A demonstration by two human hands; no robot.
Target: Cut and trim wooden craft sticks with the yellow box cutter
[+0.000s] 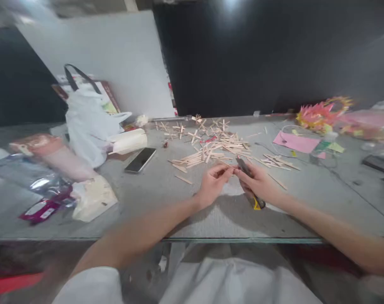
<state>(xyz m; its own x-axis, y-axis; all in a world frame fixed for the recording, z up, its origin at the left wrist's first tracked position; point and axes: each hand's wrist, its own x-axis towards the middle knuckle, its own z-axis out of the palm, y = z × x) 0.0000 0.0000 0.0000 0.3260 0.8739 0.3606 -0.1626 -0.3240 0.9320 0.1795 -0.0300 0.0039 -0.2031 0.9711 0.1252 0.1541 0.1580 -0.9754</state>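
My left hand (212,185) is closed, pinching a thin wooden stick (226,164) at its fingertips. Wrapped in my right hand (260,182) is a dark utility knife (244,166), whose yellow end sticks out below the palm. The fingertips of both hands meet around the stick, so the blade and the exact contact are too small to make out. Just beyond them lies a loose pile of flat wooden sticks (196,158). Several crossed, star-shaped stick pieces (181,130) rest at the back of that pile.
To the left lie a phone (141,160), a white bag (85,122) and plastic packages (49,207). At the right are pink paper (297,142), thin wires and a pink-and-yellow paper craft (317,117). A dark panel (268,59) stands behind the grey table (141,219).
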